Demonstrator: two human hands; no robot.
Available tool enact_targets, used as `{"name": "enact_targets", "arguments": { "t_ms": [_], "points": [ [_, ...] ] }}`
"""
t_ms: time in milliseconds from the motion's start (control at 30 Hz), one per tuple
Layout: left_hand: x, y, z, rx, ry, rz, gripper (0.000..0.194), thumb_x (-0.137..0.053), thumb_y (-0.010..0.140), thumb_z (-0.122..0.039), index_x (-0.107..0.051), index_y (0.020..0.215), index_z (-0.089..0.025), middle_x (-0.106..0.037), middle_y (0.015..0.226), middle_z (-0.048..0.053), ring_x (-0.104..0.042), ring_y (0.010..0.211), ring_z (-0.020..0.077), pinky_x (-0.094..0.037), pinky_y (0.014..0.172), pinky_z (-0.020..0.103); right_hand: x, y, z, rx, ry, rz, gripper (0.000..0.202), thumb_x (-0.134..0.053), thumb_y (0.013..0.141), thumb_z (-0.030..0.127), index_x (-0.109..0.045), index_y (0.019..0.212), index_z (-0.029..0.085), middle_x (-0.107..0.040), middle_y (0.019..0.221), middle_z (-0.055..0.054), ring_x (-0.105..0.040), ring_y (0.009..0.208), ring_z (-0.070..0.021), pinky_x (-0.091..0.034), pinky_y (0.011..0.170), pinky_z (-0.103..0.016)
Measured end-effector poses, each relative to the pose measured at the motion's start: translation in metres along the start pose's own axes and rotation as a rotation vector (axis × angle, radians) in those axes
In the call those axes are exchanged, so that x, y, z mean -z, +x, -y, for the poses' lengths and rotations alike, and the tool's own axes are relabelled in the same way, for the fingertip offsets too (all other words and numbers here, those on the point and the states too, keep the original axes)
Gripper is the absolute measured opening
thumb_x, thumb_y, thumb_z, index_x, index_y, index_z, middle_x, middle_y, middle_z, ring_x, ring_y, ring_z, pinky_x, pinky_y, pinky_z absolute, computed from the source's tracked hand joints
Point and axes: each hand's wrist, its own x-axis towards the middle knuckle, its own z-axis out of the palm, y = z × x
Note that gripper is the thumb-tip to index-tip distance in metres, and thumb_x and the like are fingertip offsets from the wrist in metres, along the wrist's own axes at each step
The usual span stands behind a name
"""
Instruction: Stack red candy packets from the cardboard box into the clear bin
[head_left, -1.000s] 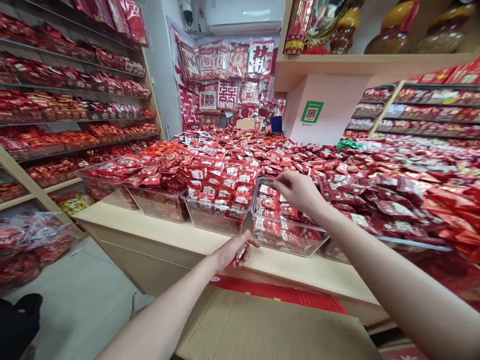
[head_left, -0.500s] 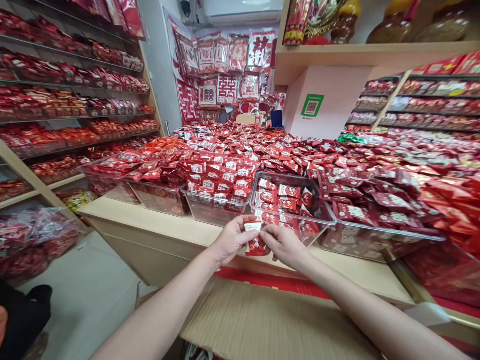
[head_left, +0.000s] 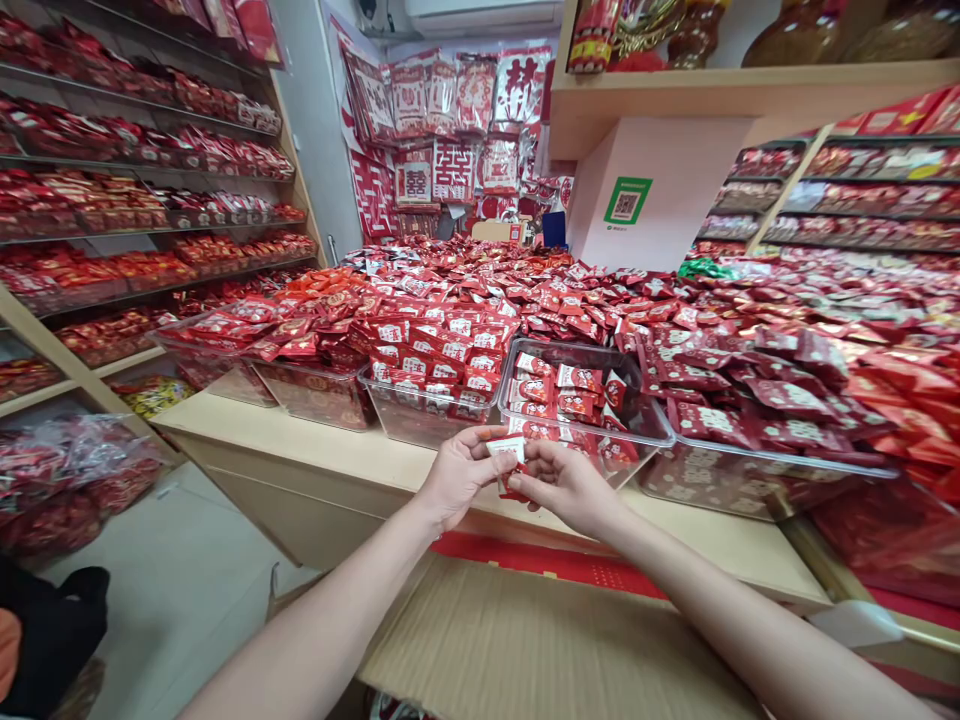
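Between my two hands is a small red and white candy packet [head_left: 510,453], held just in front of a clear plastic bin [head_left: 652,437]. My left hand [head_left: 459,478] pinches its left side, thumb across the white part. My right hand [head_left: 566,482] has its fingers closed on the right side and lower part, hiding some of the packet. Inside the bin, similar red packets [head_left: 577,380] stand in rows. Just left of it, another clear bin [head_left: 420,425] is heaped with red packets.
Below my arms lies a cardboard box flap [head_left: 555,640], before the wooden counter edge [head_left: 300,440]. More bins with dark red packets [head_left: 712,420] stand to the right. Shelves of packets [head_left: 142,200] line the left wall. A wooden shelf [head_left: 750,90] overhangs at upper right.
My right hand's fingers have shifted around the packet, with the thumb now lower across it. The packet has turned, and less of its red lower part shows. The view has tilted slightly.
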Motion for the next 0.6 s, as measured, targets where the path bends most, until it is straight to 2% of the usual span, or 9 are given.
{"name": "enact_targets", "arguments": {
  "t_ms": [100, 133, 200, 267, 333, 400, 467, 533, 600],
  "points": [
    [0.0, -0.001, -0.003, -0.015, -0.004, 0.057, 0.038, -0.067, 0.063, -0.032, -0.052, 0.095, -0.017, -0.061, 0.087, 0.004, -0.056, 0.075, 0.0121, -0.044, 0.066, 0.024, 0.004, -0.005, 0.008, 0.157, -0.321, -0.036, 0.014, -0.05, 0.076, 0.028, -0.052, 0.085, 0.017, -0.06, 0.068, -0.001, -0.053, 0.057, -0.011, -0.043, 0.052, -0.023],
    [0.001, -0.002, -0.004, 0.016, -0.017, 0.094, 0.037, -0.06, 0.068, -0.04, -0.052, 0.096, -0.017, -0.06, 0.089, 0.004, -0.056, 0.076, 0.0126, -0.044, 0.065, 0.024, 0.005, -0.006, 0.011, 0.228, -0.42, -0.053, 0.013, -0.049, 0.076, 0.025, -0.054, 0.086, 0.018, -0.061, 0.073, -0.002, -0.054, 0.06, -0.0116, -0.043, 0.055, -0.024],
    [0.004, -0.002, -0.006, 0.164, -0.029, 0.194, 0.043, -0.046, 0.073, -0.053, -0.052, 0.095, -0.017, -0.06, 0.089, 0.006, -0.057, 0.077, 0.0142, -0.043, 0.062, 0.024, 0.008, -0.008, 0.015, 0.378, -0.572, -0.103, 0.017, -0.047, 0.077, 0.019, -0.055, 0.091, 0.019, -0.062, 0.083, -0.004, -0.054, 0.071, -0.0139, -0.043, 0.064, -0.027],
    [0.008, -0.001, -0.006, 0.333, -0.021, 0.296, 0.042, -0.045, 0.074, -0.053, -0.053, 0.093, -0.016, -0.059, 0.086, 0.006, -0.058, 0.073, 0.0145, -0.041, 0.055, 0.021, 0.009, -0.008, 0.018, 0.51, -0.665, -0.13, 0.022, -0.044, 0.077, 0.013, -0.055, 0.094, 0.019, -0.061, 0.088, -0.005, -0.052, 0.081, -0.016, -0.042, 0.072, -0.031],
    [0.012, -0.001, -0.004, 0.365, -0.024, 0.326, 0.032, -0.054, 0.073, -0.042, -0.053, 0.093, -0.017, -0.058, 0.083, 0.004, -0.058, 0.067, 0.0113, -0.038, 0.05, 0.017, 0.011, -0.009, 0.019, 0.585, -0.704, -0.123, 0.025, -0.041, 0.076, 0.01, -0.057, 0.094, 0.019, -0.059, 0.092, -0.006, -0.05, 0.089, -0.0176, -0.041, 0.078, -0.035],
    [0.013, 0.0, -0.002, 0.284, -0.036, 0.296, 0.028, -0.06, 0.071, -0.031, -0.052, 0.094, -0.018, -0.058, 0.084, 0.002, -0.057, 0.067, 0.0085, -0.039, 0.052, 0.016, 0.012, -0.011, 0.021, 0.565, -0.67, -0.137, 0.023, -0.042, 0.076, 0.011, -0.058, 0.09, 0.02, -0.056, 0.101, -0.008, -0.047, 0.098, -0.0189, -0.039, 0.082, -0.037],
    [0.013, 0.001, 0.001, 0.198, -0.013, 0.249, 0.03, -0.064, 0.067, -0.026, -0.05, 0.093, -0.018, -0.058, 0.084, 0.001, -0.056, 0.069, 0.0083, -0.041, 0.056, 0.017, 0.013, -0.013, 0.023, 0.446, -0.567, -0.206, 0.018, -0.045, 0.077, 0.016, -0.058, 0.087, 0.02, -0.053, 0.104, -0.008, -0.046, 0.102, -0.0192, -0.04, 0.083, -0.036],
    [0.01, 0.001, 0.003, 0.153, 0.036, 0.22, 0.034, -0.068, 0.062, -0.024, -0.048, 0.089, -0.018, -0.058, 0.081, 0.0, -0.057, 0.069, 0.0091, -0.042, 0.056, 0.018, 0.012, -0.014, 0.024, 0.28, -0.436, -0.235, 0.014, -0.047, 0.077, 0.024, -0.056, 0.087, 0.019, -0.057, 0.097, -0.007, -0.053, 0.093, -0.0176, -0.044, 0.075, -0.032],
    [0.007, -0.001, 0.004, 0.13, 0.079, 0.207, 0.038, -0.071, 0.059, -0.024, -0.046, 0.086, -0.017, -0.058, 0.078, -0.001, -0.056, 0.064, 0.0082, -0.042, 0.054, 0.019, 0.009, -0.016, 0.023, 0.152, -0.352, -0.189, 0.018, -0.049, 0.076, 0.027, -0.052, 0.091, 0.019, -0.06, 0.083, -0.004, -0.057, 0.073, -0.0141, -0.047, 0.061, -0.027]
  ]
}}
